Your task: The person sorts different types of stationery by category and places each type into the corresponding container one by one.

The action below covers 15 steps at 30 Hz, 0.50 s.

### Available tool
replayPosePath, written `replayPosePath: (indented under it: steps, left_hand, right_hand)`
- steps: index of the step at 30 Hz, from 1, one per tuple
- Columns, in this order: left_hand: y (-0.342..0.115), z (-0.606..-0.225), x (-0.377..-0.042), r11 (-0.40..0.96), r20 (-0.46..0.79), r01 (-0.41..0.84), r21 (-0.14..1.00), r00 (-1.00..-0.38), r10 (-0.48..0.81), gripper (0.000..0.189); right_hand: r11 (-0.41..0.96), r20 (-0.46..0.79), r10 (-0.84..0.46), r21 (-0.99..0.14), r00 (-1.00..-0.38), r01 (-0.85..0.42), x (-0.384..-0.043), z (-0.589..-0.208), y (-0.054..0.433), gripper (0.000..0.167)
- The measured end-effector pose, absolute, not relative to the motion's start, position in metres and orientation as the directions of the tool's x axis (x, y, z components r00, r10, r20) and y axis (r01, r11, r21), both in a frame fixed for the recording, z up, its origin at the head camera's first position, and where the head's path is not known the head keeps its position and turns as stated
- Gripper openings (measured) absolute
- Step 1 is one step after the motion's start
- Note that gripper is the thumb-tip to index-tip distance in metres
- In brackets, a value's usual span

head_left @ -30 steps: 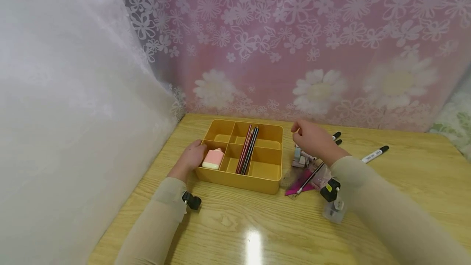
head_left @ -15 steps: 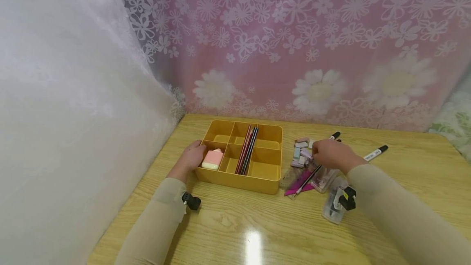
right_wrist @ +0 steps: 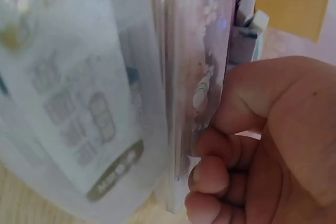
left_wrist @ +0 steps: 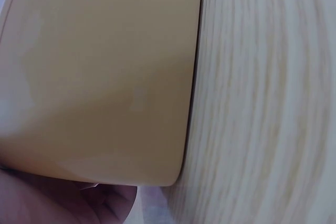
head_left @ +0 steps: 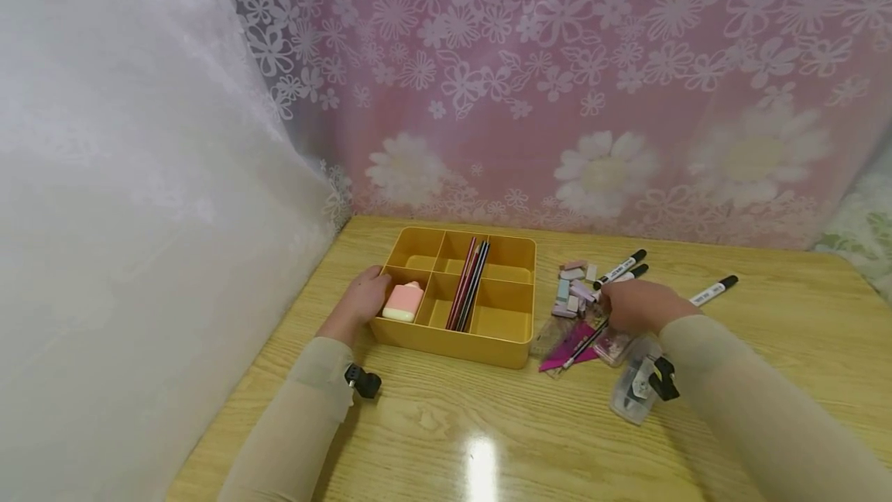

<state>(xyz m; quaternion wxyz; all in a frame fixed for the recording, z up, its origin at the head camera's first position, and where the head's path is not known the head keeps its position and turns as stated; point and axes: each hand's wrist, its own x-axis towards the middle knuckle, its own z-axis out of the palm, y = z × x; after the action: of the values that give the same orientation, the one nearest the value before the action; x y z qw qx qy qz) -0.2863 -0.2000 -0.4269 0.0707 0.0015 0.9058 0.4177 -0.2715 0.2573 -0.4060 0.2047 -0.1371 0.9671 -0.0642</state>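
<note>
A yellow organizer box [head_left: 453,343] with several compartments stands on the wooden table. My left hand [head_left: 365,294] grips its left wall; in the left wrist view, curled fingers [left_wrist: 113,203] lie against the box side [left_wrist: 105,77]. A pink-and-cream bottle-shaped item [head_left: 403,301] and several pencils [head_left: 468,285] lie in the box. My right hand [head_left: 644,307] reaches into the stationery to its right, fingers curled beside a clear flower-printed case [right_wrist: 202,66]. A dark pencil [head_left: 585,345] runs toward its fingertips; whether they pinch anything is hidden.
Small pastel erasers [head_left: 573,291] lie beside the box, near black-capped markers [head_left: 620,269]. Another marker [head_left: 714,290] lies farther right. A magenta flat piece [head_left: 567,351] lies under the pencil. A translucent packet [head_left: 636,390] sits nearest me. A floral curtain [head_left: 557,138] hangs behind the table.
My right hand has moved right and down from beside the box's back corner into the stationery pile, uncovering the erasers and markers. The left hand stays on the box.
</note>
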Motion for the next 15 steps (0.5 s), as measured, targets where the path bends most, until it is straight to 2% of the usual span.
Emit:
replayPosePath:
  steps: [15]
  left_hand:
    - [-0.2007, -0.4291, -0.2904, 0.637, -0.162, -0.089, 0.766, -0.985, 0.058, 0.053]
  right_hand:
    - [0.947, -0.429, -0.309, -0.225, -0.849, -0.231, -0.2687, -0.4044, 0.2609, 0.008]
